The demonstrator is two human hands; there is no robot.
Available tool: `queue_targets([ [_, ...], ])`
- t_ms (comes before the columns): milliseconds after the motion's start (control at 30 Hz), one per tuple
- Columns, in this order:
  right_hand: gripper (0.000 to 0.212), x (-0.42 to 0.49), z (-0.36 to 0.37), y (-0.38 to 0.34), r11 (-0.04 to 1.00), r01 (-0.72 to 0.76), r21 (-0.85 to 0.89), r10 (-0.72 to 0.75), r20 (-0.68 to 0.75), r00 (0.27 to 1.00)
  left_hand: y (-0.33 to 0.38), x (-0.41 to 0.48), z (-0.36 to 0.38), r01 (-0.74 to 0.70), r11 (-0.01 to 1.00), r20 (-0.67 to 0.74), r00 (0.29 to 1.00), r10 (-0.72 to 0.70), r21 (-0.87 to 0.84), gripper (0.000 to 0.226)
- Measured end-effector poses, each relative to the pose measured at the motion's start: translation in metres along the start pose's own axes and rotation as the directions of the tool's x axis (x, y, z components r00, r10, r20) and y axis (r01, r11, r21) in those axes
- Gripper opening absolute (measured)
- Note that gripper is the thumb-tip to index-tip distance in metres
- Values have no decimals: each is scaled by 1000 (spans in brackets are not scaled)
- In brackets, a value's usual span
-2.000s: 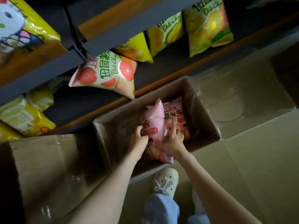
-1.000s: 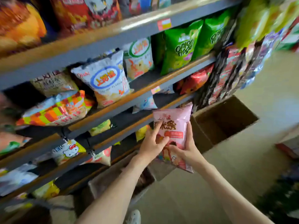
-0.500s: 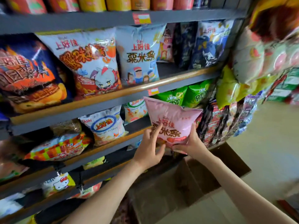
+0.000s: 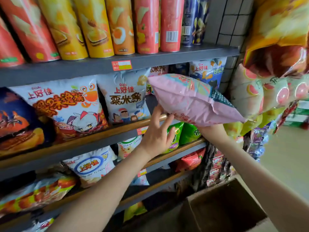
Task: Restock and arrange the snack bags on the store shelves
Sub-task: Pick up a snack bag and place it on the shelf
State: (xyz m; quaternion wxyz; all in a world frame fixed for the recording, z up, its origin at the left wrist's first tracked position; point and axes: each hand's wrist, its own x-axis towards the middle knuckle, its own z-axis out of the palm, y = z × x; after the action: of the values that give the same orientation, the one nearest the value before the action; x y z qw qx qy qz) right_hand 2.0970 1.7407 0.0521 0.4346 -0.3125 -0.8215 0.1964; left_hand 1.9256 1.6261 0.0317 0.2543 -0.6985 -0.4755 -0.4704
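I have the pink bag (image 4: 189,99) tilted in the air just right of the pale blue bag (image 4: 125,97). Its upper corner overlaps that bag's top right corner, and it is not yet resting on the shelf (image 4: 117,129). My left hand (image 4: 157,131), below and right of the pale blue bag, has its fingers spread and nearly straight, tips touching the pink bag's lower edge. My right hand (image 4: 209,128) sits under the pink bag, further right. The bag hides its fingers, so I cannot tell whether they curl on it. The hands are apart. I judge the bag light, puffed with air, slick and crinkly, with contents that crush easily. It is best held by the flat sealed ends or cradled from below, never squeezed mid-body.
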Motion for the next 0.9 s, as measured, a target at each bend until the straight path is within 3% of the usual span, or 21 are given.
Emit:
queue_targets([
  [100,29,44,0,7,990,25,-136,-2,172,985,-16,13,13,8,995,-5,1000,-8,102,69],
  [133,25,57,2,11,987,109,-114,-92,145,985,-21,15,19,20,991,-7,1000,-20,134,67],
  [200,18,79,11,22,994,104,34,-108,157,982,-32,19,29,67,983,-18,998,-65,174,62],
  [367,88,105,23,39,920,0,392,-99,232,968,-51,35,47,191,950,-17,981,-193,249,52],
  [467,99,110,35,51,912,64,406,-163,215,963,-57,38,58,328,902,-4,940,-341,280,56],
  [633,118,113,53,58,932,178,315,-232,141,963,-63,46,71,389,847,-112,920,-375,362,63],
  [733,117,114,63,60,906,301,297,-333,63,941,-64,50,78,471,799,-153,881,-448,373,67],
  [900,102,117,72,67,913,358,197,-384,113,917,-66,51,84,500,807,-4,851,-525,315,77],
])
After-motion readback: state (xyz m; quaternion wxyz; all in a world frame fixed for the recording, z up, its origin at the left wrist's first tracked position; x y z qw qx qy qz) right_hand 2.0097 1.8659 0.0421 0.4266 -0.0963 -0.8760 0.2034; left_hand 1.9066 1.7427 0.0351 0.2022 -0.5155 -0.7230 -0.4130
